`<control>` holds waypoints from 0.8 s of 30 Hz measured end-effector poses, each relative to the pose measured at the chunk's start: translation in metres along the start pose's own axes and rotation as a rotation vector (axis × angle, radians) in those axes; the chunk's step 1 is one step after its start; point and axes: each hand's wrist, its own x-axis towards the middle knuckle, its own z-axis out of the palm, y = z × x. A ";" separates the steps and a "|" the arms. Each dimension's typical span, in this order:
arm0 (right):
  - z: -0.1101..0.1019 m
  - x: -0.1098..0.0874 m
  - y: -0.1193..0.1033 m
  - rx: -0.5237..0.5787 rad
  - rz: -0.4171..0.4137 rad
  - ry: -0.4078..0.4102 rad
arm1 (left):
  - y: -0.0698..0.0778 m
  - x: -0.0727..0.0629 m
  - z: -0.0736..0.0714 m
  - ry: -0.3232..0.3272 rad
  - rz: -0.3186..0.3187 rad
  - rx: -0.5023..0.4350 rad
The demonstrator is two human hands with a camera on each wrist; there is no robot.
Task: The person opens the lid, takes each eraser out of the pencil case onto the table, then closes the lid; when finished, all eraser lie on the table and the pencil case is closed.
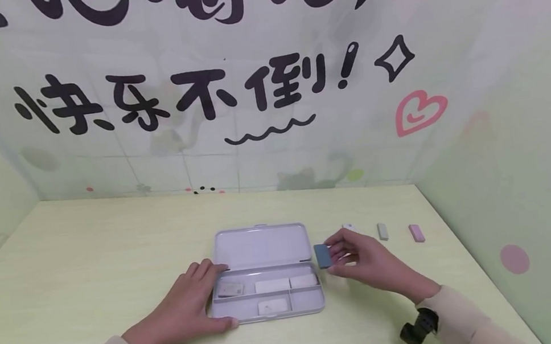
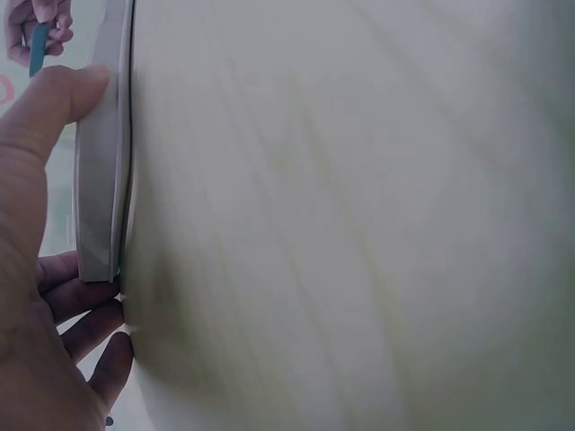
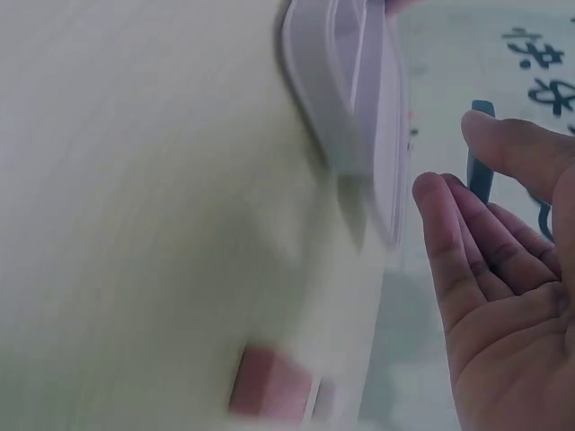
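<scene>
Beside a lilac-grey case lying open on a pale table, we are watching a person's right hand holding a blue block. The thumb and fingers are pinching the block, and we are seeing it hovering above the table, just off the case's right edge near the hinge.

At the opposite end, the left hand is gripping the case, its thumb pressing on the front wall and its other fingers reaching round the left end towards the hinge.

Inside, we are spotting a greyish block and two white blocks lying along the back row, while another white block is resting in the front row, left of a divider. The lid is lying folded back, towards the wall.

Behind the right hand, we are glimpsing a half-hidden white block, with a grey block and a pink block lying farther right on the table. Dark lettering is running across the wall, a pink heart is decorating it at right, and beige sleeves are covering both forearms.
</scene>
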 end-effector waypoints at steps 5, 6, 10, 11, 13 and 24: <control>-0.027 -0.022 0.020 -0.046 0.040 0.045 | 0.000 0.000 0.000 -0.001 -0.002 0.007; -0.032 -0.027 0.023 -0.061 0.046 0.054 | 0.000 0.000 0.000 -0.002 -0.001 0.008; -0.049 -0.044 0.037 -0.108 0.082 0.087 | 0.000 0.001 0.000 0.000 0.007 0.009; -0.052 -0.048 0.040 -0.117 0.089 0.088 | 0.000 0.001 0.000 0.001 0.007 0.008; -0.059 -0.054 0.046 -0.134 0.111 0.089 | 0.000 0.001 -0.001 0.001 0.006 0.008; -0.081 -0.078 0.079 -0.235 0.142 0.102 | 0.000 0.001 -0.001 -0.016 -0.004 -0.003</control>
